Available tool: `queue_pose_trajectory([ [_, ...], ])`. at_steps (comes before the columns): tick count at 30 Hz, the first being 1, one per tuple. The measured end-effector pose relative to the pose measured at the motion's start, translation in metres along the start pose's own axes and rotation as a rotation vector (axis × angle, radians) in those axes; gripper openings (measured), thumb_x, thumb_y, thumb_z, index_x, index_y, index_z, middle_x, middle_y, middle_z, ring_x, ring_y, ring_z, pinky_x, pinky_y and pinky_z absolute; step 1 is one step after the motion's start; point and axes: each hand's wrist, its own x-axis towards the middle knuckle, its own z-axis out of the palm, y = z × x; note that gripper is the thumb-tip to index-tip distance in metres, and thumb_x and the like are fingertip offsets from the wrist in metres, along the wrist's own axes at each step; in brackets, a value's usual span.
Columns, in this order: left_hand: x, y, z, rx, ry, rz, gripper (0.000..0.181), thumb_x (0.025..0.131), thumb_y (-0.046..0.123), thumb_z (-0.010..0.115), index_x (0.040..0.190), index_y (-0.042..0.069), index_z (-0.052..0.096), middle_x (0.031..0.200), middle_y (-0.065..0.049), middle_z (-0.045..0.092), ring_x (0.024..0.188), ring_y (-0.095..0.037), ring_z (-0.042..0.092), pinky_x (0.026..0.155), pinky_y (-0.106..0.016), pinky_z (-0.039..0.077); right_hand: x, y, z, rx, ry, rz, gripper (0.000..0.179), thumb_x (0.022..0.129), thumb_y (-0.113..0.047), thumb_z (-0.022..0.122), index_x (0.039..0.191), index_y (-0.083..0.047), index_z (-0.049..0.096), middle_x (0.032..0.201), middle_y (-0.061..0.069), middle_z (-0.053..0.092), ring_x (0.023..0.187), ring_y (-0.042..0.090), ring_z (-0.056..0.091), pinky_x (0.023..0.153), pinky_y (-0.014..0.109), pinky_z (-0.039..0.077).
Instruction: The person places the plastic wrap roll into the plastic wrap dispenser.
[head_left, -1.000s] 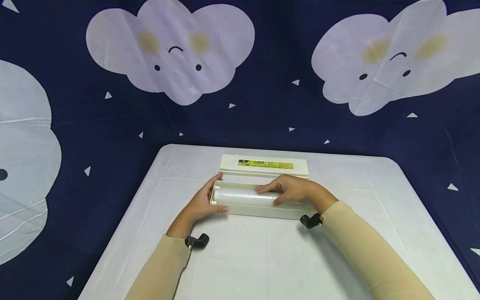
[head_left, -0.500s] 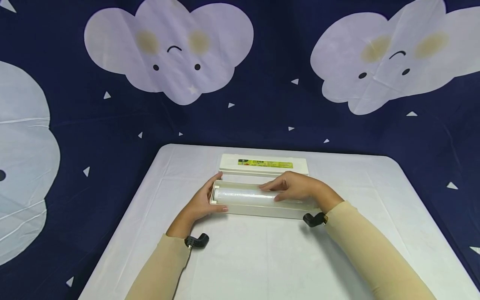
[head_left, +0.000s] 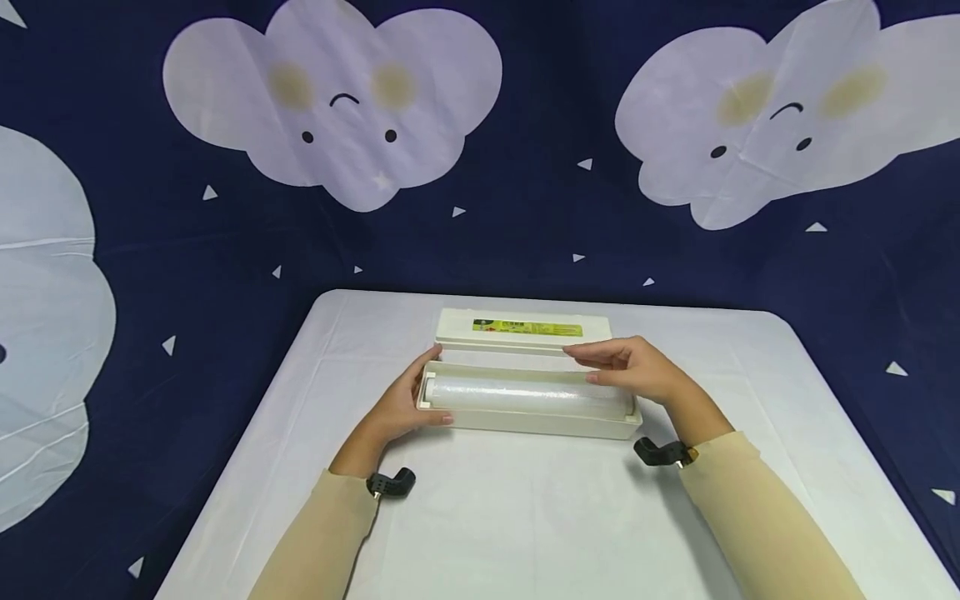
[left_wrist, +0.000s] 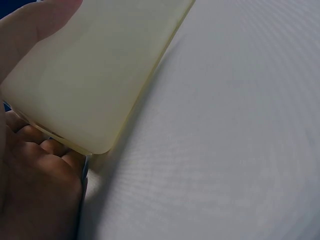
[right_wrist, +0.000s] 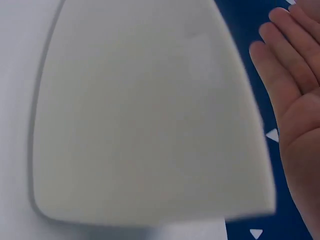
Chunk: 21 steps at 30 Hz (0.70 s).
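A roll of cling film point(head_left: 517, 395) lies lengthwise in a long cream plastic box point(head_left: 525, 423) on the table. My left hand point(head_left: 401, 406) grips the box's left end, thumb on the front wall and fingers round the back corner. Seen from the left wrist, the box's plain outer wall point(left_wrist: 100, 75) has the thumb across it and the fingers curled at its end. My right hand point(head_left: 648, 367) hovers over the right end with fingers extended and nothing in them. The right wrist view shows that palm point(right_wrist: 305, 120) beside the box wall point(right_wrist: 150, 125).
Behind the box lies its separate cream lid point(head_left: 457, 325), bearing a yellow-green label point(head_left: 527, 327). Both rest on a white-covered table point(head_left: 480, 517) with rounded far corners. A dark blue cloud-print cloth point(head_left: 540, 225) hangs behind it.
My right hand has come off the cling film roll and moved right, uncovering the roll's right part and the box's right end. The left hand keeps its grip.
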Motion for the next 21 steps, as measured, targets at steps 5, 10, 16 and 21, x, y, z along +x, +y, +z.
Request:
queue_pose_trajectory([
  [5,0.000,-0.002,0.000,0.002,-0.003,-0.002,0.123,0.069,0.004,0.099,0.168,0.019,0.028,0.160,-0.018,0.043,0.135,-0.037,0.051,0.114,-0.054,0.038,-0.014,0.005,-0.003,0.040,0.146,-0.018,0.046,0.095,0.007,0.074,0.140,0.006,0.064,0.145,0.020,0.060,0.135,0.034,0.056,0.103,0.036,0.051],
  [10,-0.001,-0.002,0.000,0.014,0.006,-0.012,0.124,0.068,0.006,0.100,0.168,0.024,0.029,0.159,-0.017,0.044,0.135,-0.036,0.051,0.113,-0.053,0.039,-0.025,0.010,-0.001,0.036,0.275,-0.023,0.047,0.095,0.006,0.075,0.141,0.008,0.061,0.145,0.022,0.059,0.136,0.039,0.054,0.108,0.039,0.047],
  [16,0.000,0.000,0.000,0.002,0.000,-0.004,0.123,0.069,0.006,0.099,0.168,0.023,0.028,0.160,-0.020,0.042,0.135,-0.037,0.051,0.114,-0.054,0.038,-0.038,0.016,0.004,0.050,0.390,-0.034,0.055,0.094,0.010,0.074,0.145,0.010,0.056,0.149,0.026,0.054,0.140,0.029,0.052,0.112,0.037,0.042],
  [21,-0.001,0.001,-0.001,-0.002,-0.005,-0.006,0.124,0.069,0.006,0.099,0.168,0.023,0.028,0.159,-0.019,0.043,0.135,-0.036,0.051,0.114,-0.053,0.038,-0.049,0.026,0.009,0.033,0.388,-0.077,0.062,0.092,0.015,0.072,0.150,0.014,0.047,0.152,0.031,0.048,0.143,0.030,0.048,0.114,0.035,0.039],
])
